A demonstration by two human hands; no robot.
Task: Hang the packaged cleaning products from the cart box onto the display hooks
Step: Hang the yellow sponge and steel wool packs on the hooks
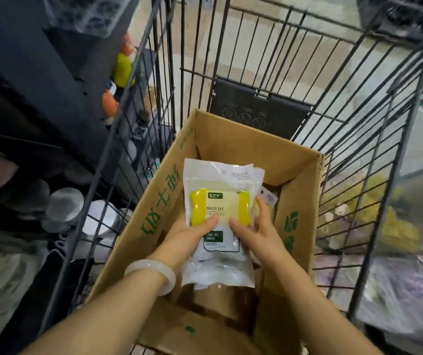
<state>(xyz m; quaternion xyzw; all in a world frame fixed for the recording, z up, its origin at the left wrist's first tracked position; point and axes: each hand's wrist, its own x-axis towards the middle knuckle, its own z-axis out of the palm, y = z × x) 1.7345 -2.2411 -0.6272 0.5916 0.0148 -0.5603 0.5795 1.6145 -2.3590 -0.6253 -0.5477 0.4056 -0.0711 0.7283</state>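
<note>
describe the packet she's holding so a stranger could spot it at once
Look in the wire cart, over the open cardboard box. Both hands, left hand and right hand, hold a clear plastic packet; unlike the rest, it shows a yellow sponge behind a white label.

Both forearms are bare to the lower frame edge, with no sleeve in view. The left hand has a smooth, pale, translucent white bangle around its wrist, round in section and unmarked. The right hand has a bare wrist. The fingers of both hands are ungloved, with short nails.
</note>
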